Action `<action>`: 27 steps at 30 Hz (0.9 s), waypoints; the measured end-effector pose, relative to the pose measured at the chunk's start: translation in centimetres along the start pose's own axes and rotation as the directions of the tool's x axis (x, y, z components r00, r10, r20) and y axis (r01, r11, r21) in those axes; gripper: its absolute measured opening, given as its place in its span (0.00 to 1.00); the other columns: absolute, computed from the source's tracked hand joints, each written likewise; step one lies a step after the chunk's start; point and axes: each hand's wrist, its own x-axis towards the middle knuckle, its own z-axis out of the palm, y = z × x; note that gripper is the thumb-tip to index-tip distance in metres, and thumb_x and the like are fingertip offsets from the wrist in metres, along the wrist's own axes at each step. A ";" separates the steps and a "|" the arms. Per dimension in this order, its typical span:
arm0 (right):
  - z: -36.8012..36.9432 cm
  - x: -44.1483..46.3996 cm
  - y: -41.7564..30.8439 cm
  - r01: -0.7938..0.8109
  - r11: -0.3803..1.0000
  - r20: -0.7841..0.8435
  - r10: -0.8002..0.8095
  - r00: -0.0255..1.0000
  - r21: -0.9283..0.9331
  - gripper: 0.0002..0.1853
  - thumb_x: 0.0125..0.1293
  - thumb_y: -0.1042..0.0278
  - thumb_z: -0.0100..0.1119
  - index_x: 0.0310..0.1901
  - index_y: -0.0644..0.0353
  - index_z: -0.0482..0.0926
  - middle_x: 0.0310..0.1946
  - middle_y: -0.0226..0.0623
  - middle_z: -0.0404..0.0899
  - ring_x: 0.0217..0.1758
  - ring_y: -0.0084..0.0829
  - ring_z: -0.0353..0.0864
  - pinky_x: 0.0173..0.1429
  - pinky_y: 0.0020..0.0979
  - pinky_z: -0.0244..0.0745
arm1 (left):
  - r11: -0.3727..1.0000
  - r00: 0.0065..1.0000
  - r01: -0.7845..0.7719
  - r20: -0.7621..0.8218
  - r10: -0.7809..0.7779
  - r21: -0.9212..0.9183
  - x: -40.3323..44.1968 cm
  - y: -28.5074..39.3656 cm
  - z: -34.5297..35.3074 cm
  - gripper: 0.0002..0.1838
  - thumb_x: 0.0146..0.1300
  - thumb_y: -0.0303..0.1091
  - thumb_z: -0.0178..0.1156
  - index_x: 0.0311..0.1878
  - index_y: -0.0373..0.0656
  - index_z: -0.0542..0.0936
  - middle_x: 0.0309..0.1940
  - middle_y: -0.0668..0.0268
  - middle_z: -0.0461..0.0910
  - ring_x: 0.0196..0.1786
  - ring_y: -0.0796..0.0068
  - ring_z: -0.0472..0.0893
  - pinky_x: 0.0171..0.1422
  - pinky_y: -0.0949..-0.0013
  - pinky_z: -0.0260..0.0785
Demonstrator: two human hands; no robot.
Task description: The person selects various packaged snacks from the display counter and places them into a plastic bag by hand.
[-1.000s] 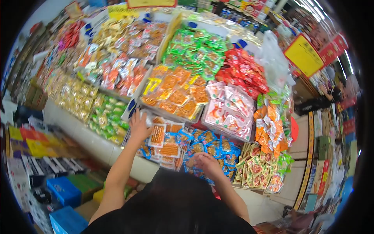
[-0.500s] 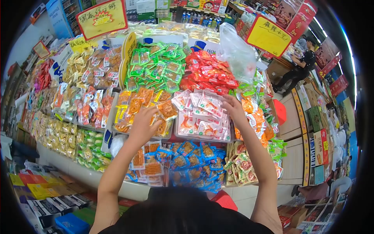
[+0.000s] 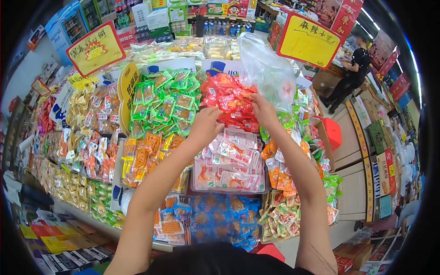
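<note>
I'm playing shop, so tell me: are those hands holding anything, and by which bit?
It can't be told: the left hand and right hand are at the shiny red plastic packets, but no clear grip shows.

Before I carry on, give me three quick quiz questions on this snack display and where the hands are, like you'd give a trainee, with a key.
1. True or false: the left hand is down on the blue snack packets closest to the wearer.
2. Multiple choice: what lies immediately left of the red snack packets?
A. green snack packets
B. white-and-pink snack packets
C. blue snack packets
3. Fill in: the hand nearer the clear plastic bag is the ___ hand.

Key: 1 false; 2 A; 3 right.
</note>
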 end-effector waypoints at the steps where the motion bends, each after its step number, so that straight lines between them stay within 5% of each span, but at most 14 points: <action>1: 0.0 0.9 0.4 0.080 0.993 0.006 -0.080 0.997 -0.085 0.18 0.58 0.73 0.50 0.52 0.60 0.71 0.46 0.47 0.76 0.49 0.45 0.75 0.52 0.38 0.70 | 1.000 1.000 -0.022 -0.005 0.022 0.018 0.9 -0.3 0.5 0.21 0.50 0.33 0.63 0.49 0.39 0.74 0.52 0.56 0.71 0.56 0.57 0.69 0.61 0.59 0.60; 6: 1.3 4.7 3.7 0.299 0.929 0.059 -0.294 0.954 -0.219 0.19 0.56 0.76 0.48 0.51 0.61 0.71 0.45 0.49 0.76 0.47 0.47 0.75 0.52 0.41 0.69 | 0.997 0.998 -0.068 0.013 0.067 0.022 5.2 -1.4 2.9 0.24 0.48 0.34 0.64 0.50 0.39 0.73 0.50 0.56 0.72 0.56 0.56 0.69 0.60 0.59 0.60; 8: 0.7 6.0 3.9 0.223 0.958 0.314 -0.159 0.936 -0.181 0.20 0.55 0.75 0.49 0.53 0.58 0.71 0.43 0.49 0.76 0.46 0.46 0.75 0.50 0.42 0.70 | 0.992 0.990 -0.120 0.081 0.117 0.040 6.6 -1.8 4.3 0.27 0.47 0.34 0.65 0.52 0.40 0.72 0.50 0.56 0.73 0.55 0.56 0.69 0.60 0.59 0.60; 11: 0.3 6.7 2.6 0.124 0.945 0.386 0.002 0.922 -0.301 0.19 0.57 0.72 0.49 0.53 0.56 0.71 0.42 0.47 0.77 0.44 0.45 0.77 0.48 0.42 0.71 | 0.991 0.989 -0.113 0.107 0.105 0.068 7.4 -2.7 5.6 0.27 0.48 0.35 0.64 0.53 0.41 0.71 0.50 0.56 0.73 0.54 0.56 0.70 0.60 0.59 0.61; 14: 0.4 7.5 2.8 0.126 0.891 0.269 -0.005 0.963 -0.437 0.17 0.59 0.67 0.49 0.52 0.55 0.72 0.40 0.47 0.78 0.42 0.46 0.77 0.47 0.42 0.72 | 0.991 0.983 -0.118 0.152 0.106 0.067 8.2 -3.5 5.8 0.25 0.49 0.35 0.63 0.53 0.42 0.71 0.50 0.57 0.73 0.52 0.58 0.71 0.58 0.60 0.63; 17: 0.9 7.7 4.0 0.185 0.925 0.205 -0.121 0.971 -0.333 0.16 0.60 0.63 0.50 0.50 0.56 0.73 0.39 0.47 0.78 0.41 0.46 0.78 0.46 0.43 0.72 | 0.981 0.973 -0.164 0.178 0.144 0.103 8.4 -3.7 5.5 0.23 0.51 0.34 0.62 0.53 0.43 0.71 0.49 0.59 0.74 0.50 0.58 0.73 0.54 0.62 0.66; 22: 0.3 8.7 4.0 0.105 0.962 0.138 -0.072 0.988 -0.252 0.15 0.59 0.63 0.54 0.47 0.58 0.76 0.31 0.49 0.79 0.36 0.49 0.78 0.41 0.41 0.72 | 0.977 0.963 -0.213 0.173 0.204 0.032 8.7 -4.6 5.0 0.22 0.54 0.34 0.59 0.54 0.43 0.71 0.46 0.59 0.76 0.47 0.57 0.74 0.51 0.60 0.68; 25: -0.4 9.5 4.3 0.007 0.991 0.086 0.005 0.996 -0.136 0.15 0.59 0.62 0.55 0.44 0.61 0.76 0.29 0.49 0.79 0.35 0.48 0.78 0.40 0.39 0.71 | 0.999 0.978 -0.036 0.206 0.035 0.002 9.6 -3.9 3.5 0.21 0.58 0.35 0.57 0.55 0.41 0.71 0.42 0.55 0.78 0.42 0.55 0.76 0.47 0.61 0.69; 27: -0.6 10.2 4.8 -0.012 0.996 0.056 0.017 0.998 -0.087 0.15 0.59 0.62 0.55 0.43 0.63 0.76 0.29 0.49 0.79 0.35 0.47 0.79 0.40 0.39 0.70 | 0.969 0.981 0.171 0.122 -0.151 -0.177 10.5 -3.7 2.4 0.20 0.61 0.37 0.55 0.55 0.38 0.71 0.38 0.52 0.79 0.38 0.54 0.78 0.43 0.63 0.69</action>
